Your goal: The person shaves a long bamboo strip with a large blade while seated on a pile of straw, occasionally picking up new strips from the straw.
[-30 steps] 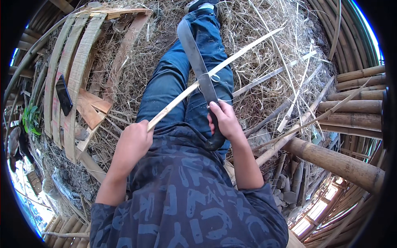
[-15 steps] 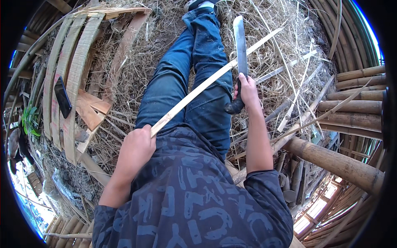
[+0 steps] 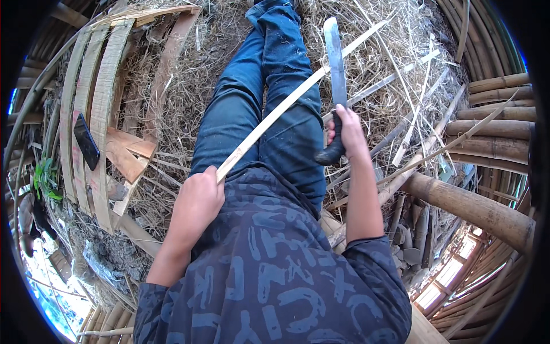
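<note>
My left hand (image 3: 200, 198) is closed around the near end of a long pale bamboo strip (image 3: 275, 114). The strip slants up and to the right across my blue jeans, its far end over the shavings. My right hand (image 3: 349, 133) grips the dark curved handle of a machete (image 3: 336, 63), whose broad blade points away from me. The blade crosses the strip near its upper part; whether the edge touches it I cannot tell. My fingers hide part of the handle.
On the left lies a slatted wooden pallet (image 3: 109, 74) with a dark phone (image 3: 86, 140) on it. Curly shavings (image 3: 378, 74) and loose strips cover the ground. A thick bamboo pole (image 3: 470, 209) juts in at the right, below stacked bamboo rails (image 3: 495, 126).
The machete has shifted slightly down and right in my right hand's grip. My left hand, with the strip, sits a little further right and higher in the view.
</note>
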Action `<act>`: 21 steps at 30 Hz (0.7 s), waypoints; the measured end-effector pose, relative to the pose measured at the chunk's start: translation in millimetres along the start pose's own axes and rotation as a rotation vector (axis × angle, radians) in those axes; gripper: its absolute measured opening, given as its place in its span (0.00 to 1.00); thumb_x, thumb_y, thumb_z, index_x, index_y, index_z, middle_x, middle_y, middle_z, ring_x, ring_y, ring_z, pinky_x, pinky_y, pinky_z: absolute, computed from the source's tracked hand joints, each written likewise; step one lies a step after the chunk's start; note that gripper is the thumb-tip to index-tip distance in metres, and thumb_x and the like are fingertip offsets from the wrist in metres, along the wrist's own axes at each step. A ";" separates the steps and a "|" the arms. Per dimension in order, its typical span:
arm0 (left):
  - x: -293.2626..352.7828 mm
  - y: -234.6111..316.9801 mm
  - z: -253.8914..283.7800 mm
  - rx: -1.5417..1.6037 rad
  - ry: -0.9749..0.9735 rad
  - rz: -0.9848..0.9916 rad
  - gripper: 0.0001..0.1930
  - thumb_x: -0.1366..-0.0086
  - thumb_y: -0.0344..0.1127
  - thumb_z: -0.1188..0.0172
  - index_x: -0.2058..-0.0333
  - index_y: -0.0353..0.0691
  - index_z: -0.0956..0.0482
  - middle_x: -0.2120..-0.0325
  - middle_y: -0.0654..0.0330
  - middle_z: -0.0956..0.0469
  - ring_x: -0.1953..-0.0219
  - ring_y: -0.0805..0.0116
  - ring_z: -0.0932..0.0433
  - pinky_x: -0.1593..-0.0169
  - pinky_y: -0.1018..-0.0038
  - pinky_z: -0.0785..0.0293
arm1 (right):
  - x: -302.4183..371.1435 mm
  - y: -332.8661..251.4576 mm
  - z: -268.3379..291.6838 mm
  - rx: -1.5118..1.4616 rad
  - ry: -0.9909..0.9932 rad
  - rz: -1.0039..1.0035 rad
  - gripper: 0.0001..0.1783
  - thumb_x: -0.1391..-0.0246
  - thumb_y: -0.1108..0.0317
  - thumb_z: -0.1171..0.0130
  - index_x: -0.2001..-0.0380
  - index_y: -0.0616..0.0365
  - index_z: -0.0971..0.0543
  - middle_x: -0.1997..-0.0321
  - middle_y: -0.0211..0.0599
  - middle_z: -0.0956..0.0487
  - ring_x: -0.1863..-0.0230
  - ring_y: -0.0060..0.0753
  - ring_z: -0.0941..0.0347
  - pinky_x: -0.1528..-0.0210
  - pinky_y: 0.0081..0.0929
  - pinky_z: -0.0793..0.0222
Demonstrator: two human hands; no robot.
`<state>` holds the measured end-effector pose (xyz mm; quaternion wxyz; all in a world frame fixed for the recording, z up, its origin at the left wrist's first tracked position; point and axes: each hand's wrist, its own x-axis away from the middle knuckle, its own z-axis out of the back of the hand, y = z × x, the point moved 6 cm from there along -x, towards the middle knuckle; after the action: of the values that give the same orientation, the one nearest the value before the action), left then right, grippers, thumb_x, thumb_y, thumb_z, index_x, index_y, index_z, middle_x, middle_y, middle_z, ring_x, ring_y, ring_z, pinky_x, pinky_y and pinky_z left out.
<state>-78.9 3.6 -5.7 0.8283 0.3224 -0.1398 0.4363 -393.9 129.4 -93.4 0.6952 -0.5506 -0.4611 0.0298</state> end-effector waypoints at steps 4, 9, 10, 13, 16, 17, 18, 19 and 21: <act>1.3 1.3 6.9 -0.029 0.034 -0.012 0.11 0.33 0.34 0.49 0.71 0.31 0.29 0.79 0.38 0.25 0.71 0.36 0.24 0.66 0.48 0.30 | -8.0 -8.8 10.2 -0.034 0.030 -0.037 0.15 0.36 0.55 0.51 0.66 0.56 0.32 0.81 0.29 0.30 0.87 0.21 0.34 0.86 0.25 0.32; -1.8 -6.8 7.5 -0.109 0.084 -0.029 0.10 0.35 0.33 0.49 0.70 0.31 0.28 0.80 0.40 0.25 0.72 0.39 0.23 0.66 0.49 0.27 | 3.7 -8.3 5.4 0.106 -0.043 -0.051 0.13 0.35 0.57 0.52 0.66 0.56 0.32 0.80 0.30 0.30 0.86 0.23 0.34 0.85 0.26 0.34; -1.9 -4.8 6.4 -0.101 0.081 -0.029 0.10 0.35 0.33 0.49 0.70 0.31 0.28 0.80 0.40 0.25 0.72 0.39 0.23 0.66 0.49 0.27 | -2.8 -9.6 11.2 0.098 -0.032 -0.037 0.14 0.35 0.56 0.52 0.66 0.55 0.33 0.81 0.30 0.31 0.86 0.22 0.35 0.85 0.24 0.34; -5.1 -1.1 3.3 -0.070 0.054 -0.020 0.09 0.35 0.32 0.49 0.70 0.31 0.29 0.80 0.40 0.25 0.73 0.39 0.23 0.66 0.49 0.28 | 0.9 -6.1 -4.7 0.082 0.026 -0.020 0.14 0.36 0.55 0.52 0.66 0.54 0.33 0.81 0.28 0.32 0.87 0.21 0.36 0.85 0.23 0.35; -6.9 -11.1 -1.1 -0.096 0.047 -0.024 0.08 0.36 0.32 0.49 0.69 0.31 0.29 0.80 0.40 0.25 0.73 0.39 0.23 0.66 0.49 0.27 | 5.1 -9.8 4.7 0.142 -0.054 -0.048 0.14 0.35 0.56 0.52 0.67 0.56 0.33 0.82 0.29 0.31 0.87 0.22 0.36 0.85 0.25 0.34; -7.8 -9.4 2.6 -0.099 0.046 -0.024 0.08 0.36 0.32 0.49 0.69 0.31 0.29 0.80 0.40 0.25 0.73 0.39 0.23 0.66 0.49 0.27 | -1.9 -14.8 10.6 0.152 -0.058 -0.025 0.14 0.35 0.56 0.52 0.68 0.56 0.33 0.82 0.30 0.31 0.87 0.23 0.35 0.85 0.26 0.32; -7.8 -3.7 5.3 -0.093 0.053 -0.036 0.08 0.36 0.32 0.49 0.69 0.31 0.29 0.80 0.40 0.25 0.73 0.39 0.23 0.66 0.49 0.27 | -8.7 -11.2 16.8 0.094 -0.021 -0.007 0.15 0.35 0.56 0.53 0.68 0.57 0.32 0.82 0.30 0.31 0.87 0.22 0.35 0.85 0.26 0.33; -8.8 -0.4 6.2 -0.089 0.065 -0.041 0.08 0.36 0.32 0.49 0.69 0.31 0.29 0.80 0.40 0.25 0.73 0.39 0.23 0.66 0.49 0.27 | -6.4 -9.6 5.6 0.023 0.069 0.000 0.15 0.35 0.56 0.53 0.68 0.57 0.32 0.82 0.30 0.31 0.87 0.22 0.35 0.85 0.26 0.33; -14.1 -5.2 3.7 -0.091 0.070 -0.022 0.08 0.36 0.32 0.49 0.70 0.31 0.29 0.80 0.40 0.25 0.73 0.38 0.23 0.66 0.49 0.28 | -4.2 6.5 -3.0 0.062 0.030 0.003 0.14 0.35 0.57 0.53 0.67 0.57 0.32 0.82 0.30 0.31 0.87 0.23 0.34 0.85 0.26 0.33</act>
<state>-82.7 -9.9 -12.3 0.8513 0.2704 -0.1267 0.4314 -391.2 127.5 -101.1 0.7188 -0.5299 -0.4486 0.0369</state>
